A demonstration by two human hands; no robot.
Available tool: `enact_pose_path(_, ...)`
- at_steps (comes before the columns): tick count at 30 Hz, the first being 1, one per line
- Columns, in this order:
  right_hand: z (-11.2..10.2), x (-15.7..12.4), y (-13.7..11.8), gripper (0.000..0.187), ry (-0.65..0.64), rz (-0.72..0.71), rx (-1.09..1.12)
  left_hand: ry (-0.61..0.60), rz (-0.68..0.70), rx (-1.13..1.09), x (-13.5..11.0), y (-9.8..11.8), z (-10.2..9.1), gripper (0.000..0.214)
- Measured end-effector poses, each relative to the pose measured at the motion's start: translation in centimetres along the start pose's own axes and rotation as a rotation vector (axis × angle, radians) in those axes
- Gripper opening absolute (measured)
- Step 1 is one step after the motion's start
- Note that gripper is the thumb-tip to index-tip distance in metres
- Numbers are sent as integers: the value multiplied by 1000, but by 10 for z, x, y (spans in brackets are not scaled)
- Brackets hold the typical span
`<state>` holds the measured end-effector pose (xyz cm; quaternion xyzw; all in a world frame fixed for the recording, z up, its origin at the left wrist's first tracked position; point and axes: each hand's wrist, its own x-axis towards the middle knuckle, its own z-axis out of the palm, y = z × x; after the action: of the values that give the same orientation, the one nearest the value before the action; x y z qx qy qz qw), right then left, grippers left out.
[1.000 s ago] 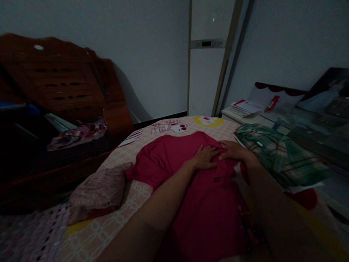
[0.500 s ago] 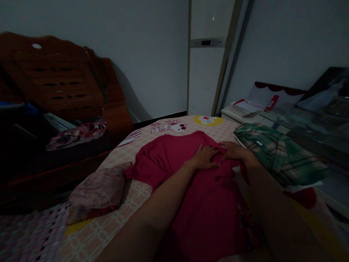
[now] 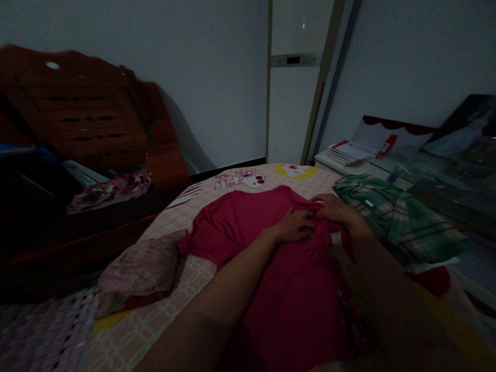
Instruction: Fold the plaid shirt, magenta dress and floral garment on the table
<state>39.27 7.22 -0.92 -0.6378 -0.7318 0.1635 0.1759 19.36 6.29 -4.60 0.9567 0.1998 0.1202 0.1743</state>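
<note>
A dark pink short-sleeved shirt (image 3: pixel 292 293) lies spread over a round, patterned tablecloth, its neck end away from me. My left hand (image 3: pixel 294 226) rests on the upper right part of the shirt, fingers bent and somewhat apart on the wrinkled cloth. Just right of it, my right hand (image 3: pixel 333 209) is closed on the shirt's fabric near the right shoulder; its fingertips are partly hidden in the folds. Beside the right forearm is a folded green plaid garment (image 3: pixel 399 218). A folded pinkish mottled garment (image 3: pixel 139 271) sits by the left sleeve.
The tablecloth (image 3: pixel 174 302) has cartoon prints at its far edge. At left stands a carved wooden bench (image 3: pixel 86 115) with cloth and papers on it. A tall white cabinet-like appliance (image 3: pixel 290 108) is behind. On the right, a glass-topped surface holds papers (image 3: pixel 348 152) and a red item (image 3: pixel 387 146).
My left hand's fingers have drawn in and bent, from lying flatter on the shirt. My right hand has shifted very slightly; the shirt's folds between the hands have bunched a little.
</note>
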Motion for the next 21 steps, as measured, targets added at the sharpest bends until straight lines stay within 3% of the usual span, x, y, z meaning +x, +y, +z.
enact_pose_path(8, 3, -1, -6, 46, 57, 5, 39, -98, -1, 99, 0, 7, 8, 42)
enact_pose_path(12, 7, -1, -7, 40, 20, 14, 2, -132, -1, 110, 2, 5, 7, 44)
enact_pose_path(17, 8, 0, -4, 40, -9, 10, 6, -111, -27, 3, -5, -8, -6, 39)
enact_pose_path(21, 8, 0, 1, 25, 16, 28, 18, -28, -144, -85, -16, -25, -16, 37)
